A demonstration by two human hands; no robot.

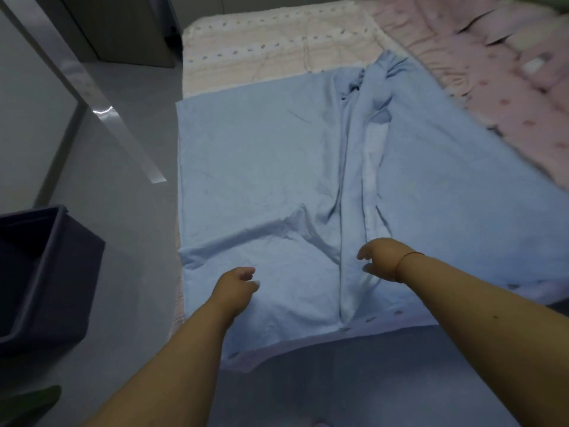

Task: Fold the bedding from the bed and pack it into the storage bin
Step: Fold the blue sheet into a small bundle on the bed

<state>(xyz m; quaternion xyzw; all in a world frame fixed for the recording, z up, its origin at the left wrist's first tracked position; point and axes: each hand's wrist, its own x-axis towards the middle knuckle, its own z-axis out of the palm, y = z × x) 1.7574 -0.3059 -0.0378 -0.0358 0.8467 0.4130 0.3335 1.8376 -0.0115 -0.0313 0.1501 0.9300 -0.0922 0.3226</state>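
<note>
A light blue sheet lies spread over the near part of the bed, with a long bunched ridge running down its middle and snap buttons along its near hem. My left hand hovers over the sheet's near left part, fingers loosely curled, holding nothing. My right hand hangs just right of the ridge, fingers loosely curled and also holding nothing. A dark storage bin stands on the floor at the left, its inside in shadow.
A pink dotted quilt lies crumpled at the far right of the bed. A pale patterned mattress cover shows beyond the sheet. Grey floor runs along the bed's left side, with a slanted pale rail above it.
</note>
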